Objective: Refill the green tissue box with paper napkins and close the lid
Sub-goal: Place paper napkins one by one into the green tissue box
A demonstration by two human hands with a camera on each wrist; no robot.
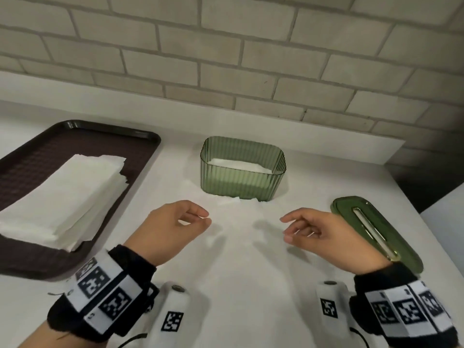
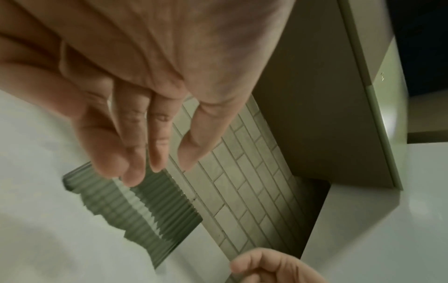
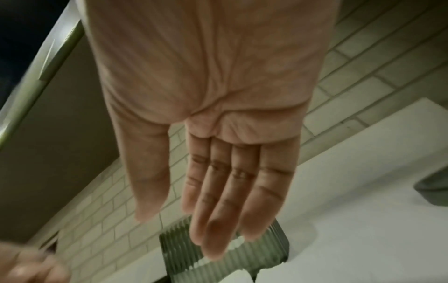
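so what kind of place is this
Probably a café or canteen service counter, though it could be a home kitchen. A white counter runs along a brick-tile wall, a dark serving tray carries a stack of napkins, and a green tissue box stands open for refilling.

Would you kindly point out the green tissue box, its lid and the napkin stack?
green tissue box [image 1: 241, 183], head view, ribbed front wall.
lid [image 1: 406, 244], head view, right of slot.
napkin stack [image 1: 67, 197], head view, top sheet.

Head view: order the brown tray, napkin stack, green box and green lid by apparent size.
1. brown tray
2. napkin stack
3. green box and green lid: alike, and the lid lies nearer the camera, so unranked.
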